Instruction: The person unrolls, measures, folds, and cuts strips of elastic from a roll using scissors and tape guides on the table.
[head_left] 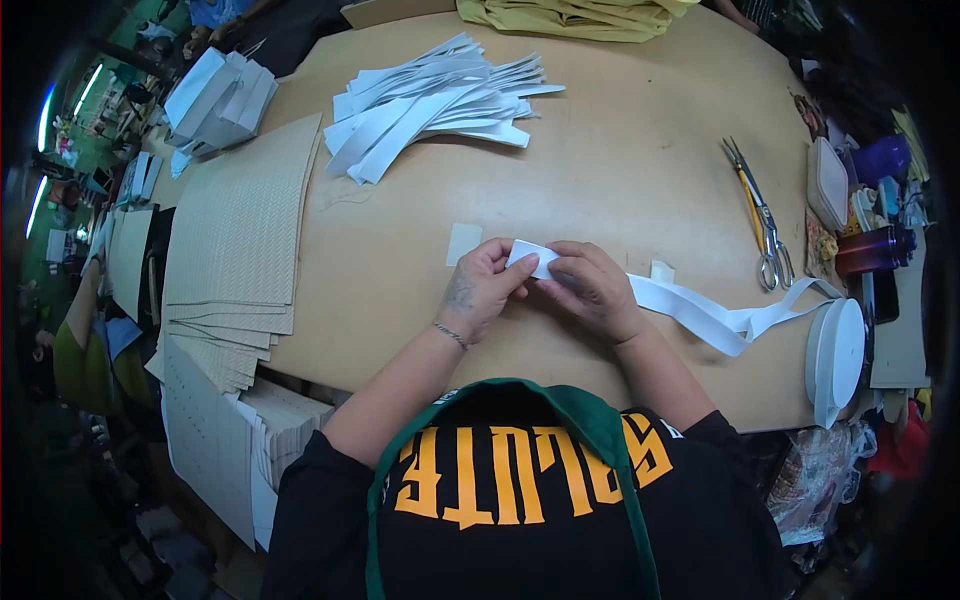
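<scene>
Between both hands, above the near part of the table, is the end of a white strip (532,256). My left hand (482,287) pinches its left end between thumb and fingers. My right hand (592,288) is closed on the strip just to the right, fingers curled and partly hiding it. From under my right hand the white band (690,308) runs right in loose folds to a white roll (836,362) at the table's right edge. A small pale square (464,244) lies beside my left hand, and a small white scrap (662,271) lies beyond the band.
A pile of white strips (430,105) lies at the far left of the table (620,150), with stacked textured sheets (240,220) at the left. Scissors (765,220) lie at the right, near a dark tumbler (875,249). Yellow fabric (575,15) is at the far edge.
</scene>
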